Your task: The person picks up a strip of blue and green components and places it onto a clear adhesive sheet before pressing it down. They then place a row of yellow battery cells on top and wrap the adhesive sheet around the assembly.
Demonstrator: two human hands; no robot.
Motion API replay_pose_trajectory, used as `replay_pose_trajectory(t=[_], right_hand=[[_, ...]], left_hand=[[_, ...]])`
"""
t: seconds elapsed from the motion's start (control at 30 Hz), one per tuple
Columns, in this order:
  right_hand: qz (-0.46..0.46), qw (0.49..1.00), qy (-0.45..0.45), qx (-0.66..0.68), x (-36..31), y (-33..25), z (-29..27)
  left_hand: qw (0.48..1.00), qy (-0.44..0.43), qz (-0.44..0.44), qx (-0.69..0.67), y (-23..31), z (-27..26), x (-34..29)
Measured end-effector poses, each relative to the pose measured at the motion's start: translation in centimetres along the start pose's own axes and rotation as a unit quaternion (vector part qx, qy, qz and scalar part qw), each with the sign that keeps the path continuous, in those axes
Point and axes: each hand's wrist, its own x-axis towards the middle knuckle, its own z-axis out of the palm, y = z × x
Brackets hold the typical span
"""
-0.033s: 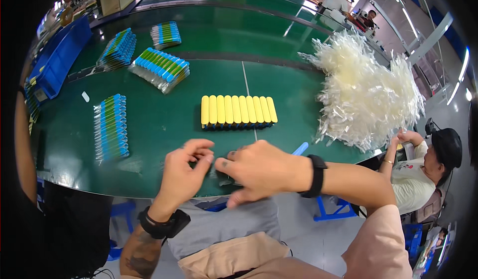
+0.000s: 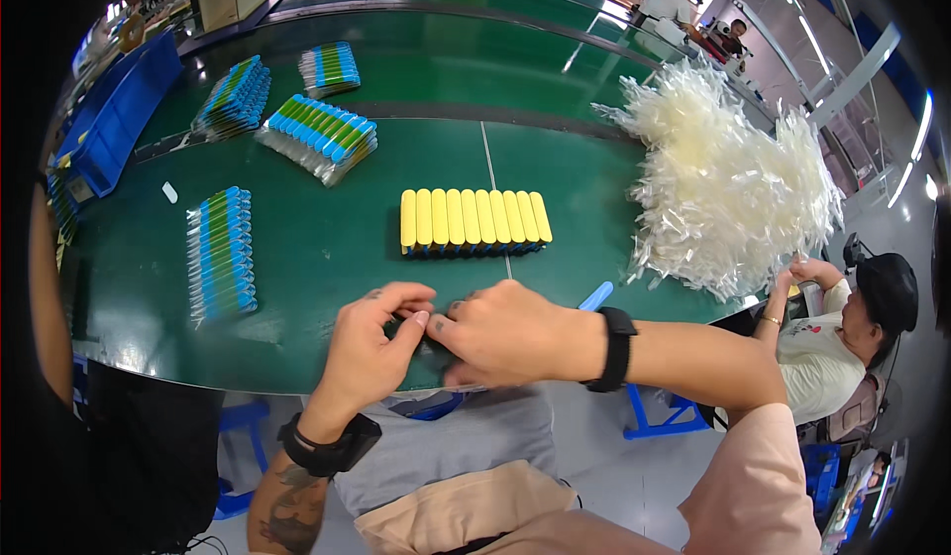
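At the frame's lower centre, the left hand (image 2: 369,352) and right hand (image 2: 515,335) sit close together — whether clamped on anything, I cannot tell. Mid-frame on the green bench (image 2: 297,347), the row of yellow-topped, round-ended pieces (image 2: 474,217) stands just beyond — probably for easy reach.

Pale grey floor (image 2: 614,456) below the green surface (image 2: 327,208); blue stool (image 2: 244,417) near its front edge; tube lights (image 2: 923,129) beyond its right.

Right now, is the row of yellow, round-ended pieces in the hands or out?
Out: the yellow row rests on the green tabletop, apart from the left hand and right hand.
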Motion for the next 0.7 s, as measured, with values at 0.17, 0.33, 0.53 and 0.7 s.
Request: replay_pose_trajectory(t=[0.17, 0.33, 0.53, 0.7], right_hand=[[0.008, 1.000, 0.006, 0.027, -0.8, 0.6, 0.3], [0.136, 0.954, 0.254, 0.077, -9.0, 2.3, -5.2], [0.301, 0.666, 0.672, 0.118, -25.4, 6.3, -23.2], [0.420, 0.623, 0.637, -0.172, -35.7, 9.8, -31.6]], left_hand=[[0.998, -0.004, 0.021, -0.055, -0.2, 0.5, -0.8], [0.998, 0.006, 0.065, 0.015, 0.6, 0.0, -2.3], [0.995, -0.012, 0.085, 0.053, 0.4, -0.3, -2.7], [0.992, -0.010, 0.091, 0.092, 1.4, 0.5, -2.3]])
